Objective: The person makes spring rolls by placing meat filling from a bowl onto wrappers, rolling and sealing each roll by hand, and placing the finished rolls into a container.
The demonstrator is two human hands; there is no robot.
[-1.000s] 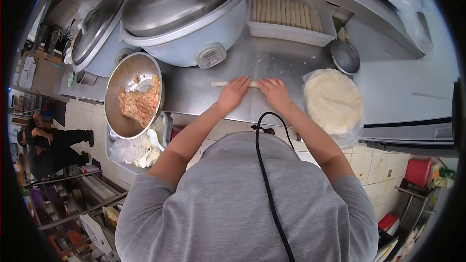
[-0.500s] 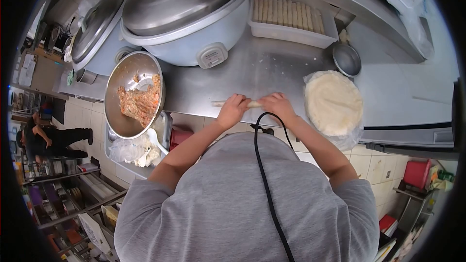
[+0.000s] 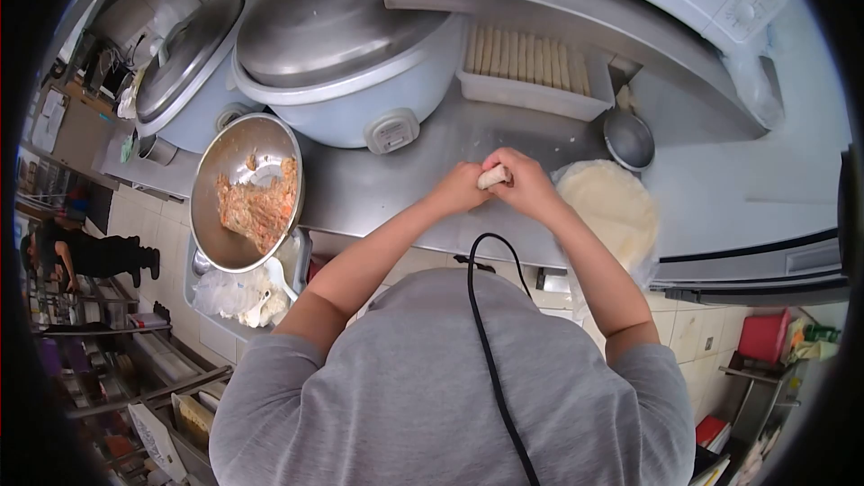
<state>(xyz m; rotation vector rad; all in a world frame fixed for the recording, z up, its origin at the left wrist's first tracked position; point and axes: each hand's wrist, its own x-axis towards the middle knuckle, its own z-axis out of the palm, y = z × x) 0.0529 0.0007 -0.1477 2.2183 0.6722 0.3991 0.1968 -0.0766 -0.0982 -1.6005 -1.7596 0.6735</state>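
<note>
Close together above the front edge of the steel counter, both my hands are closed around one uncooked spring roll (image 3: 493,177). Its pale end sticks out between my left hand (image 3: 462,187) and my right hand (image 3: 525,182), with the rest hidden by fingers. Right of my hands, a stack of round spring roll wrappers (image 3: 610,207) lies on plastic, partly behind my right forearm. Beyond them, a white plastic container (image 3: 531,101) holds several finished spring rolls (image 3: 526,58) in a row. To the left, a tilted steel bowl (image 3: 203,202) contains orange-flecked minced filling (image 3: 256,207).
Two large rice cookers (image 3: 346,108) stand at the back left. A small metal bowl (image 3: 628,139) sits by the container. A steel shelf (image 3: 576,13) with a white appliance overhangs the counter. A black cable (image 3: 486,333) hangs before me. Another person (image 3: 90,252) stands far left.
My hands have lifted off the counter's edge and come together, turning the spring roll from lying sideways to end-on. The view has tilted up slightly.
</note>
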